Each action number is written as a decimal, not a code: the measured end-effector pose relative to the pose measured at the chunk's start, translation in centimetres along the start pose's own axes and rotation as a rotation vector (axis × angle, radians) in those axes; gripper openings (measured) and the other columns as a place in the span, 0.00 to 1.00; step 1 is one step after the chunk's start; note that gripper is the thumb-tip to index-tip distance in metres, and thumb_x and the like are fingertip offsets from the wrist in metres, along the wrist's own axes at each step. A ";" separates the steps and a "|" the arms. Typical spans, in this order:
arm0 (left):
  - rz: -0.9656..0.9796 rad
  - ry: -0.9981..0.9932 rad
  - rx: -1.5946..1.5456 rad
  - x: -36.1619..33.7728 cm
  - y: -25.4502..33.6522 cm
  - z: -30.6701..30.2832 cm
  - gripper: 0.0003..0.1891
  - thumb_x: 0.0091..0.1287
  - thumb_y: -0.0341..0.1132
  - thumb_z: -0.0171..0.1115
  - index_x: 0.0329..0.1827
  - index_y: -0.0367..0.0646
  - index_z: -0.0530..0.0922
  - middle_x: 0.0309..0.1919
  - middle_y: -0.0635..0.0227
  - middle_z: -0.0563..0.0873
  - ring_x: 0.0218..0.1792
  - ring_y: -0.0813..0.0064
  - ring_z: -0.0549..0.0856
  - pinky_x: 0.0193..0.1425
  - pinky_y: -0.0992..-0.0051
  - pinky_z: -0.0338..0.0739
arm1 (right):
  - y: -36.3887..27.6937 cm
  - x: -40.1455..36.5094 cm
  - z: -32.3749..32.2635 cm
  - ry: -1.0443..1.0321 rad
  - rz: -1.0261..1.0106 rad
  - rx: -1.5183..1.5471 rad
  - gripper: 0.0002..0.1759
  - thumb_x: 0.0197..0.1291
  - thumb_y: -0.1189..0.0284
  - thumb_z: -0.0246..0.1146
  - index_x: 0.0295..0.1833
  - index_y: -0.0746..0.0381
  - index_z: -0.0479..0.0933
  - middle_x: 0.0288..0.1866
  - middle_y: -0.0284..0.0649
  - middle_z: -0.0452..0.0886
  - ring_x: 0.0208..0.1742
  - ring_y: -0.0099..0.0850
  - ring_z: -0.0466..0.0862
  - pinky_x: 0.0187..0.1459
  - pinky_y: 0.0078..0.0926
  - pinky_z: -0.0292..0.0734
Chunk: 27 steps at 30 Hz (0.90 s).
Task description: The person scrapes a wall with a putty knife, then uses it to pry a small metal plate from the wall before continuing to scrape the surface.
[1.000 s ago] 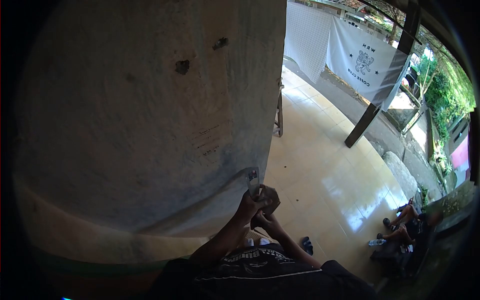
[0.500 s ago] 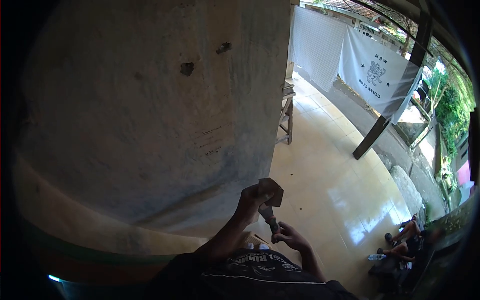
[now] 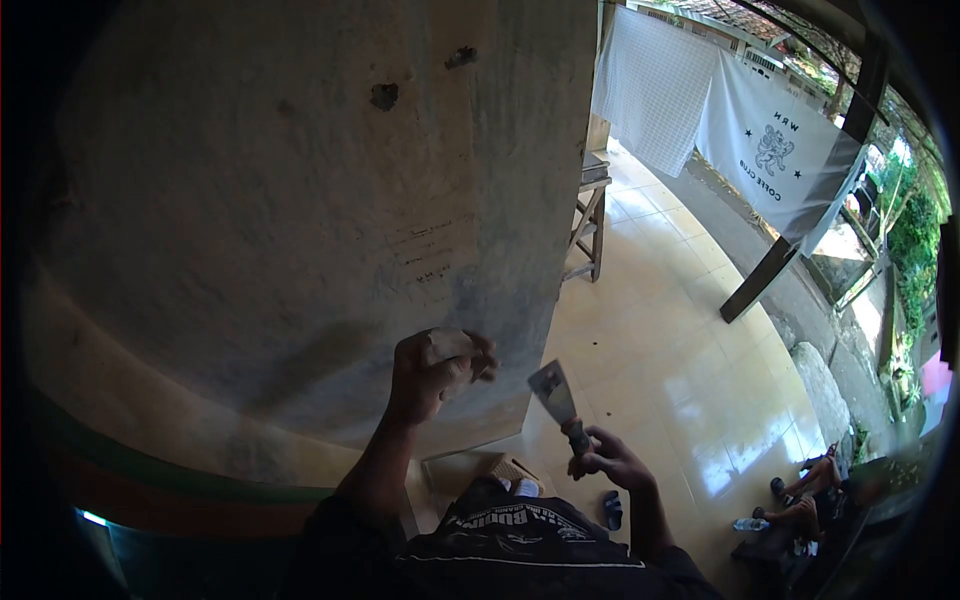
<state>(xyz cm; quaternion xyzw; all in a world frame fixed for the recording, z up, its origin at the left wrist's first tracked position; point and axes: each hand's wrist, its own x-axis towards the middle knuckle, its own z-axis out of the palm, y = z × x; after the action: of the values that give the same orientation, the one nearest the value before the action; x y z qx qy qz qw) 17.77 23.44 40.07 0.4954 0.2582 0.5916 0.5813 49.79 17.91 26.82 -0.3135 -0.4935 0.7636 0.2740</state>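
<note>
The plastered wall point(image 3: 280, 220) takes up the whole left side, its vertical edge running down to a corner by the person's feet. Right of that edge spreads the glossy tiled floor point(image 3: 680, 350), bounded on its far side by a curved rim where a white banner point(image 3: 775, 145) hangs. Someone sits at lower right point(image 3: 830, 490), well apart from the working hands, so the right arm has room on its outer side. A wooden stand point(image 3: 592, 225) shows just past the wall's edge. The left hand point(image 3: 425, 375) is raised before the wall, curled round a pale flat piece point(image 3: 450, 345); I can't tell whether it touches the plaster. The right hand point(image 3: 610, 462), fingers closed on the handle, holds a scraper point(image 3: 553, 388) over the floor, blade tilted up and leftward, a gap between it and the left hand. Dark sandals point(image 3: 612, 510) lie below.
</note>
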 end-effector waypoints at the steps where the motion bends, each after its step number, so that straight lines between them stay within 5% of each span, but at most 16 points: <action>1: -0.078 -0.077 -0.072 -0.2 0.2 -0.2 0.09 0.59 0.24 0.57 0.42 0.32 0.74 0.44 0.52 0.82 0.41 0.63 0.84 0.50 0.65 0.81 | -0.6 1.0 0.8 -0.007 -0.079 0.040 0.24 0.64 0.67 0.62 0.62 0.62 0.63 0.36 0.40 0.82 0.36 0.24 0.81 0.36 0.20 0.75; 2: -0.060 -0.052 -0.083 -0.2 0.2 0.1 0.05 0.62 0.27 0.60 0.37 0.39 0.72 0.42 0.57 0.81 0.35 0.69 0.83 0.37 0.68 0.81 | -1.6 1.8 1.9 0.031 -0.138 0.054 0.24 0.65 0.67 0.61 0.62 0.62 0.62 0.34 0.38 0.81 0.33 0.21 0.79 0.33 0.17 0.72; 6: 0.113 0.029 0.362 0.4 1.4 3.9 0.12 0.63 0.37 0.65 0.41 0.39 0.74 0.32 0.58 0.81 0.25 0.72 0.79 0.24 0.74 0.75 | -2.7 6.0 4.3 0.051 -0.349 0.175 0.25 0.65 0.66 0.59 0.63 0.65 0.62 0.26 0.35 0.73 0.20 0.19 0.70 0.21 0.15 0.62; 8: 0.365 -0.174 0.858 0.8 1.6 4.8 0.10 0.63 0.36 0.64 0.36 0.40 0.74 0.30 0.63 0.79 0.26 0.73 0.77 0.28 0.74 0.73 | -4.4 7.2 6.0 0.093 -0.379 0.204 0.22 0.68 0.66 0.57 0.62 0.65 0.64 0.25 0.31 0.71 0.21 0.16 0.66 0.21 0.14 0.59; 9: 0.348 -0.188 0.855 1.3 1.6 5.1 0.10 0.63 0.36 0.64 0.36 0.40 0.74 0.30 0.63 0.79 0.26 0.73 0.77 0.28 0.74 0.73 | -4.9 7.7 6.8 0.126 -0.402 0.223 0.19 0.70 0.65 0.54 0.60 0.65 0.66 0.24 0.28 0.68 0.21 0.14 0.62 0.21 0.14 0.56; 11: 0.721 -0.504 1.183 3.0 1.7 5.6 0.09 0.59 0.33 0.66 0.32 0.39 0.74 0.30 0.64 0.78 0.29 0.68 0.78 0.35 0.70 0.73 | -4.4 9.4 7.8 0.194 -0.452 0.232 0.17 0.70 0.65 0.53 0.56 0.65 0.69 0.23 0.27 0.67 0.19 0.13 0.62 0.21 0.14 0.56; 12: 0.684 -0.523 1.256 3.3 1.6 6.2 0.09 0.55 0.34 0.67 0.30 0.40 0.75 0.30 0.63 0.78 0.32 0.64 0.79 0.46 0.65 0.75 | -4.1 10.1 8.0 0.244 -0.508 0.225 0.15 0.71 0.64 0.52 0.52 0.65 0.71 0.22 0.27 0.66 0.18 0.13 0.61 0.20 0.14 0.55; 16: 0.805 -0.629 1.496 6.3 0.2 4.8 0.09 0.56 0.39 0.64 0.28 0.43 0.76 0.27 0.67 0.79 0.38 0.68 0.82 0.62 0.57 0.70 | -3.4 12.4 8.8 0.211 -0.609 0.342 0.13 0.71 0.64 0.52 0.40 0.63 0.70 0.21 0.27 0.67 0.17 0.14 0.63 0.18 0.14 0.56; 21: 0.785 -0.696 1.570 7.8 0.0 3.0 0.09 0.53 0.39 0.64 0.28 0.44 0.78 0.22 0.71 0.78 0.34 0.71 0.82 0.63 0.56 0.68 | -3.5 13.5 9.0 0.166 -0.619 0.282 0.13 0.71 0.64 0.52 0.39 0.64 0.70 0.21 0.28 0.67 0.17 0.14 0.63 0.17 0.14 0.56; 27: 0.884 -0.823 1.587 8.9 -0.3 1.6 0.09 0.48 0.39 0.66 0.23 0.45 0.77 0.19 0.71 0.76 0.28 0.73 0.81 0.57 0.61 0.74 | -3.5 14.4 10.2 0.145 -0.612 0.375 0.15 0.71 0.63 0.51 0.50 0.65 0.67 0.21 0.25 0.65 0.18 0.13 0.61 0.19 0.12 0.55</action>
<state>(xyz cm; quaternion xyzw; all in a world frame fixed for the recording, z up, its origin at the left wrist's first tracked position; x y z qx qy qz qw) 20.85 31.50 42.94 0.9585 0.1497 0.1933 -0.1466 33.17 23.70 30.26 -0.1490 -0.3951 0.6994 0.5766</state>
